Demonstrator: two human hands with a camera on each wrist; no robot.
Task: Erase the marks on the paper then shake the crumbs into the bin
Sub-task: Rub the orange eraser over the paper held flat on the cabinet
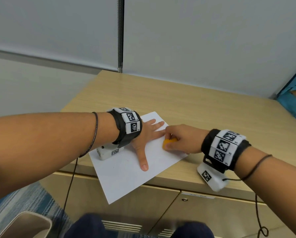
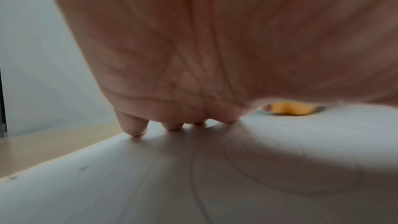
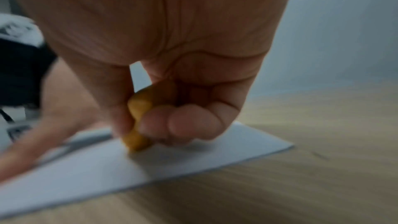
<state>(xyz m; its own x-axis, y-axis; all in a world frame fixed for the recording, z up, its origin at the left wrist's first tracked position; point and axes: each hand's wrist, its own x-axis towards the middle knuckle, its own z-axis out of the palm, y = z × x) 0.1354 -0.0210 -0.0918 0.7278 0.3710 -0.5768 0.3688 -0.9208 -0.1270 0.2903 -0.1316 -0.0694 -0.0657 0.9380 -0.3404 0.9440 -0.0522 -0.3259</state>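
Observation:
A white sheet of paper (image 1: 126, 172) lies at an angle on the wooden cabinet top (image 1: 186, 100), its near corner hanging over the front edge. My left hand (image 1: 149, 134) lies flat on it, fingers and thumb spread, holding it down. My right hand (image 1: 180, 140) pinches an orange eraser (image 1: 168, 143) whose lower end presses on the paper beside the left index finger. In the right wrist view the eraser (image 3: 137, 140) sits between thumb and curled fingers. Faint curved pencil lines (image 2: 237, 164) show on the paper (image 2: 107, 185) in the left wrist view, with the eraser (image 2: 290, 108) beyond the palm.
A beige bin (image 1: 20, 225) stands on the floor at the lower left, below the cabinet edge. Blue material (image 1: 295, 103) lies at the right edge. Grey partition walls back the cabinet. Small dark crumbs (image 2: 82, 168) lie along the paper's left edge.

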